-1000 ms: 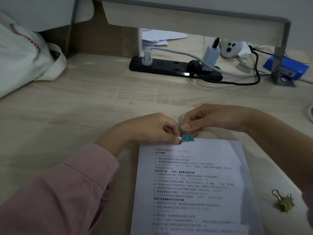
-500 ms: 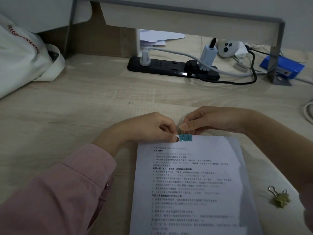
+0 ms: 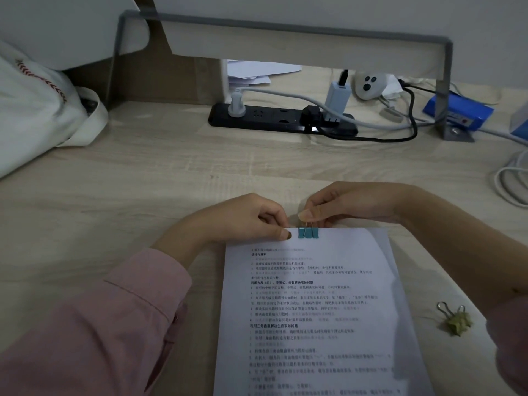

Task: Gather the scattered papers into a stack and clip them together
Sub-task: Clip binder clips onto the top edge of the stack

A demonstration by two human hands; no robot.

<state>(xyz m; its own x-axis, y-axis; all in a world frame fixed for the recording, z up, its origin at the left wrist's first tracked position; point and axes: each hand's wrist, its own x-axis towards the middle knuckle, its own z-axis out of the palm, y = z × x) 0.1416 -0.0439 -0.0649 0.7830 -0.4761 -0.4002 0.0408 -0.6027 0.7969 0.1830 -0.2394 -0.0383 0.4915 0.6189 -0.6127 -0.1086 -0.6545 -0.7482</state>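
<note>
A stack of printed white papers [image 3: 311,304] lies on the wooden desk in front of me, its edges nearly squared. A small teal binder clip [image 3: 308,232] sits on the middle of the stack's top edge. My right hand [image 3: 345,205] pinches the clip's wire handles between thumb and fingers. Just left of the clip, my left hand [image 3: 248,220] presses its thumb on the papers' top edge, holding the stack.
A yellow-green binder clip [image 3: 455,321] lies on the desk right of the papers. Further back are a black power strip [image 3: 283,120] with plugs and cables, a white bag [image 3: 37,110] at left, a blue box [image 3: 457,111] and a white cable coil [image 3: 514,181] at right.
Both hands and the teal clip stay at the papers' top edge. The view has shifted slightly; the clip's handles look a little more upright.
</note>
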